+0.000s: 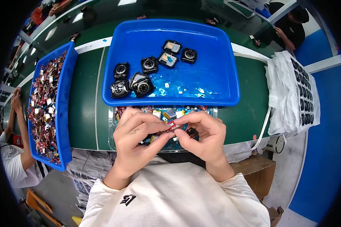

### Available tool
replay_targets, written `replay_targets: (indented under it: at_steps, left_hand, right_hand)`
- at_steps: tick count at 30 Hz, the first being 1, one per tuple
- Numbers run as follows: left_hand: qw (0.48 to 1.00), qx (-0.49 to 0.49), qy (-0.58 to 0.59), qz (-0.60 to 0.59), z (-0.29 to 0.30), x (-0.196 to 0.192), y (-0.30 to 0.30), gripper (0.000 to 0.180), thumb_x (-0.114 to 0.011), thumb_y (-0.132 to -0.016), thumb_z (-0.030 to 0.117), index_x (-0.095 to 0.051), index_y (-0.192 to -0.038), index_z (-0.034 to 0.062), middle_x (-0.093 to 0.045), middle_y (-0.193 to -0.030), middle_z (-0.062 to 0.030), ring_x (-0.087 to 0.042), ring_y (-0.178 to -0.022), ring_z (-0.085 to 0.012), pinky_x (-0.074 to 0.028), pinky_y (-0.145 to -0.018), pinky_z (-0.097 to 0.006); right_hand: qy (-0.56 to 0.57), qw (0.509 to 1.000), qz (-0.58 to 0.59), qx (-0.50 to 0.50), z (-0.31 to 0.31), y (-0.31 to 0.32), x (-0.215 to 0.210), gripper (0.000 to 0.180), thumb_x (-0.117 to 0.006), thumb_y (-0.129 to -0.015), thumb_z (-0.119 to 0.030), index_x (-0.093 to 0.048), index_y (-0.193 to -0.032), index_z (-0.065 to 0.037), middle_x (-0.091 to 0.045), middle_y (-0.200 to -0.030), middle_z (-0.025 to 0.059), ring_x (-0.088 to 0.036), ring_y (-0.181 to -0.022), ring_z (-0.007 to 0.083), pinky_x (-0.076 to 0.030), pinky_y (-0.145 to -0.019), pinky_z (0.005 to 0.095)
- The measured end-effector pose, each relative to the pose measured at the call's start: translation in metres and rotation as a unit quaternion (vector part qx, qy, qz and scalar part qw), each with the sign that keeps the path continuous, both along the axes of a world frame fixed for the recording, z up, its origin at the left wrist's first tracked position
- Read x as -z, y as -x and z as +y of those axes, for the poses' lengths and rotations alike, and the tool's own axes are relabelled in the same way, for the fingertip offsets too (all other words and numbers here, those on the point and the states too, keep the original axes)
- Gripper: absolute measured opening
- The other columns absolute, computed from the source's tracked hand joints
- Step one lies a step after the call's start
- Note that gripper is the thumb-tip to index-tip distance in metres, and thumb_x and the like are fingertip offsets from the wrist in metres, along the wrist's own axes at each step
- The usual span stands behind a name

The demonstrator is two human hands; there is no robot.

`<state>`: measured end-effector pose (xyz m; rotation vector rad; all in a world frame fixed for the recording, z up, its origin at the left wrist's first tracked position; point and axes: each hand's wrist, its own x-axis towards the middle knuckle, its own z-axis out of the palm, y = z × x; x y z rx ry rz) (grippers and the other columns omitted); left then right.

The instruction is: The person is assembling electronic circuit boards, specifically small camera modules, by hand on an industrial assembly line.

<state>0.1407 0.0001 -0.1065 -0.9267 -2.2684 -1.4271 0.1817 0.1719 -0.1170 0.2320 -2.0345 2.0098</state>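
Between my fingertips is a small red circuit board [173,126], pinched from both sides. My left hand [137,135] grips its left end with thumb and forefinger; my right hand [204,137] has the other end in the same kind of pinch. Directly beneath them lies a clear plastic tray [111,133] of red boards and silver-and-yellow battery cells [156,113], partly covered by my hands. Just beyond it stands a large blue bin [212,38]. Several black watch cases [149,64] lie inside, some showing a round back, along with blue film scraps [180,90].
At left, a long blue bin [66,109] is heaped with small red parts. White-wrapped stacks of black-pocketed trays [288,94] stand at right on the green table [83,121]. Another person's arm [21,125] is at far left; a person in black [291,32] sits across.
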Motion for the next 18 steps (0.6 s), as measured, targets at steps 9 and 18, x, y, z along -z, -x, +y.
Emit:
replay_targets:
  at_steps: [9, 18]
  left_hand:
    - [0.96, 0.083, -0.121, -0.238, -0.002, 0.003, -0.003, 0.007, -0.07, -0.073, -0.002, -0.068, -0.08, -0.0012, -0.067, -0.07, -0.0074, -0.055, -0.054, -0.0094, -0.037, -0.048, -0.022]
    - [0.981, 0.023, -0.106, -0.162, -0.004, -0.002, -0.002, 0.013, -0.075, -0.069, 0.001, -0.069, -0.081, 0.0002, -0.062, -0.069, -0.0055, -0.055, -0.062, -0.0121, -0.039, -0.058, -0.026]
  right_hand:
    - [-0.167, 0.983, 0.081, 0.013, 0.014, 0.007, -0.011, 0.018, -0.077, -0.068, -0.002, -0.067, -0.083, -0.004, -0.061, -0.069, 0.0026, -0.052, -0.054, 0.007, -0.038, -0.045, 0.0213]
    - [-0.109, 0.994, 0.011, 0.009, 0.017, 0.007, -0.008, 0.011, -0.076, -0.07, -0.003, -0.066, -0.077, -0.003, -0.059, -0.064, 0.0004, -0.043, -0.048, 0.0045, -0.031, -0.043, 0.0207]
